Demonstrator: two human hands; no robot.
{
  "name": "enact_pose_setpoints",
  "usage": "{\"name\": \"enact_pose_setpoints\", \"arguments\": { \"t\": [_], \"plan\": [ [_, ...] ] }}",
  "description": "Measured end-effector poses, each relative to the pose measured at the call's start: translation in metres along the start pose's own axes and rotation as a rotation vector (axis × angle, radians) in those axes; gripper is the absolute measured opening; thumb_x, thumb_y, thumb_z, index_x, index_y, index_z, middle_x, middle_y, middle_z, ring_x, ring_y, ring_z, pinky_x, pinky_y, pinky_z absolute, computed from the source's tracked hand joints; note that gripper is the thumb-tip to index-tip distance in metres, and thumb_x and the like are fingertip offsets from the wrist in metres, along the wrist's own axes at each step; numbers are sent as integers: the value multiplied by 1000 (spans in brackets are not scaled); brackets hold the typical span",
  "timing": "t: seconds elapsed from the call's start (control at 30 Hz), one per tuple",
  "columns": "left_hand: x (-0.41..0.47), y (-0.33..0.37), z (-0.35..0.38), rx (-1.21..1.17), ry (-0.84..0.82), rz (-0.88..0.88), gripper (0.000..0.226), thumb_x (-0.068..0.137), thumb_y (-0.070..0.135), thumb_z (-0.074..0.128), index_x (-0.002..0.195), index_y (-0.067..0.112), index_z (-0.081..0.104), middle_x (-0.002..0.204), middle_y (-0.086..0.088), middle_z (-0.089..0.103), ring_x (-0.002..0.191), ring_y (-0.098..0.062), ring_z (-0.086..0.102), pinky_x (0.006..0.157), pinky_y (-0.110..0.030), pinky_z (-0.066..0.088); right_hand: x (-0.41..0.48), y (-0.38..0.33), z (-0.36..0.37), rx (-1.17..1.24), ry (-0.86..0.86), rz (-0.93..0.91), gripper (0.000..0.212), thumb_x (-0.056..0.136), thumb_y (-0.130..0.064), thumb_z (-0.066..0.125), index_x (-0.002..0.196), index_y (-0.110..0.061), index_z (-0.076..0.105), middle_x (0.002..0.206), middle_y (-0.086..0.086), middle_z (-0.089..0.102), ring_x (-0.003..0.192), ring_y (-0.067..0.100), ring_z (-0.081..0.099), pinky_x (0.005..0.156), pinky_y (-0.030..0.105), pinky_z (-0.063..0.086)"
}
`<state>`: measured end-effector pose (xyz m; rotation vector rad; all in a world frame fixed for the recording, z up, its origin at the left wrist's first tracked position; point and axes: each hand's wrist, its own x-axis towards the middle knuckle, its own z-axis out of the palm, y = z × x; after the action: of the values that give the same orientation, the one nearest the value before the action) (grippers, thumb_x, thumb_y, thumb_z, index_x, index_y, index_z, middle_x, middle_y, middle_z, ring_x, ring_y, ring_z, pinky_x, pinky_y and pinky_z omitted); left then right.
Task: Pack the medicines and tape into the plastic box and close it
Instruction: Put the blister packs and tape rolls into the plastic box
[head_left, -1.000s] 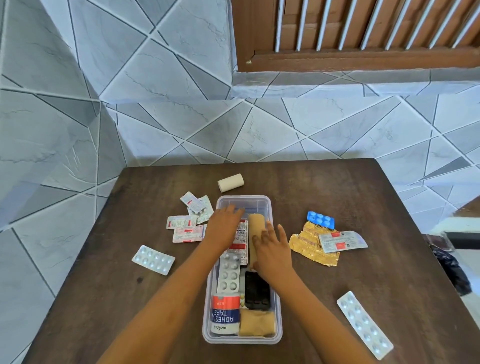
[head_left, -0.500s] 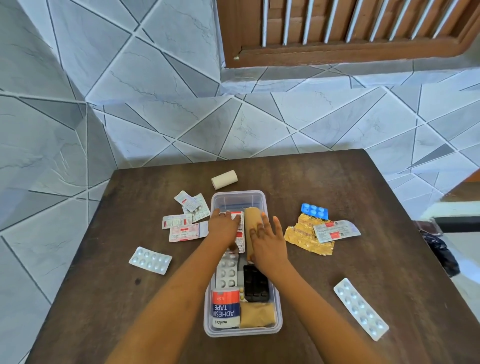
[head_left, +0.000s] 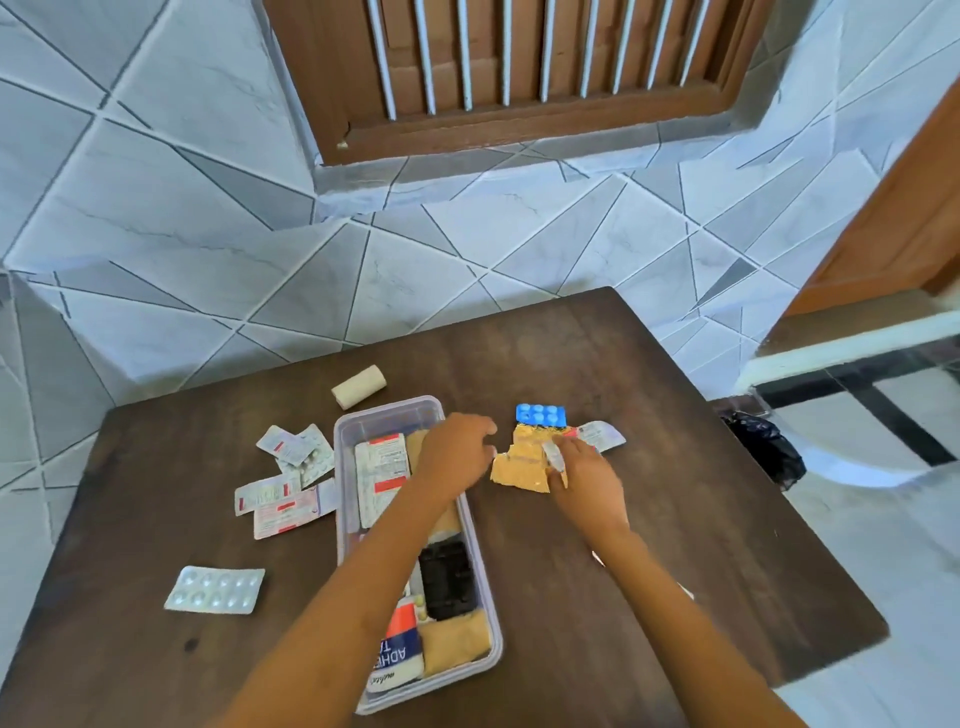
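Note:
The clear plastic box (head_left: 388, 411) stands open in the middle of the brown table (head_left: 675, 519). It holds white-and-red pill strips (head_left: 382, 467), a black blister (head_left: 447, 577), an adhesive tape pack (head_left: 397, 657) and a tan bandage (head_left: 454, 642). My left hand (head_left: 457, 449) hovers over the box's far right part, fingers loosely spread and holding nothing. My right hand (head_left: 587, 480) rests to the right of the box on the gold foil strips (head_left: 519, 467). Its fingertips touch a white-and-red strip (head_left: 602, 434); motion blur hides any grip. A blue blister (head_left: 540, 414) lies just beyond.
A beige bandage roll (head_left: 359, 386) lies behind the box. Several pill strips (head_left: 291, 478) and a silver blister (head_left: 215, 590) lie left of it. My right forearm hides most of a white blister (head_left: 687, 592). A black bag (head_left: 763, 447) sits beyond the table's right edge.
Both hands have left the inside of the box. My right hand moved right onto the gold foil strips and my left hand shifted right over the box's rim. The view tilted.

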<state>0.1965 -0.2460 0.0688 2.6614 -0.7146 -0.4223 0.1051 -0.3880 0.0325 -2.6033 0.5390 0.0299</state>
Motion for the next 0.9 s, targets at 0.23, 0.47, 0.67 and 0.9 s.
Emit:
{"name": "enact_pose_setpoints", "arguments": {
  "t": [0.23,0.47,0.67,0.9],
  "plan": [
    [46,35,59,166,-269,-106,87,78,36,70,145,11,20,150,-18,24,135,-36,32,107,-48,36,41,43,4,-298,-126,-48,66,89,-19,52,146,-13,18,156,8,21,145,24,18,116,38,22],
    [64,33,70,181,-260,-146,106,70,38,77,148,16,9,141,-17,30,129,-35,40,104,-49,37,69,57,10,-472,-115,-131,51,89,-16,52,137,-17,35,142,9,43,135,29,32,115,43,21],
    [58,32,67,15,-167,-180,86,81,29,69,146,20,14,131,-13,54,117,-30,56,92,-43,48,60,54,-11,-394,-28,-91,27,93,-19,44,117,-12,55,122,10,59,115,29,52,95,37,43],
    [7,9,-20,-510,253,-279,46,92,11,52,134,24,39,127,-8,55,108,-22,57,81,-29,50,34,-2,-40,362,139,-47,6,88,-8,47,84,-6,44,71,18,57,68,40,56,57,32,34]
  ]
}}
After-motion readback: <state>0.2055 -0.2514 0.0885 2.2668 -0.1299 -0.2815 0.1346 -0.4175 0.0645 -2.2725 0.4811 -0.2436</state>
